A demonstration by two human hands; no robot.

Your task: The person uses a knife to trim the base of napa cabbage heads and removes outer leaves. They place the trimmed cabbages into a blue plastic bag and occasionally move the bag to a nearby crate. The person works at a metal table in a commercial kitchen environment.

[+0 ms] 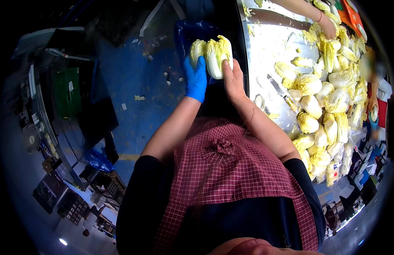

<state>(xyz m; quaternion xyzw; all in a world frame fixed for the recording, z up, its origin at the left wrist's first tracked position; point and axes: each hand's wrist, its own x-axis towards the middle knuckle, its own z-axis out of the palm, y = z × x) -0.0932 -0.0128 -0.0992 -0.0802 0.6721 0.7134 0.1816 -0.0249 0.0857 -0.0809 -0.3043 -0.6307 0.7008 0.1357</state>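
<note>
My left hand (195, 78), in a blue glove, grips a pale napa cabbage piece (198, 47), partly hidden behind the fingers. Beside it, a napa cabbage (214, 59) with yellow leaf tips and a white base is in my bare right hand (232, 78), thumb across its side. The two cabbages are close together; I cannot tell whether they are whole or halves. Both are held above a container lined with dark blue plastic (181, 35). A knife (278, 89) with a light handle lies on the metal table (257, 47) to my right.
A heap of trimmed napa cabbages (308, 84) and loose leaves covers much of the table. Another person's hand (327, 28) reaches into it at the top right. A further person's gloved hand (374, 119) is beyond the table. Scraps (139, 98) litter the blue floor (130, 76).
</note>
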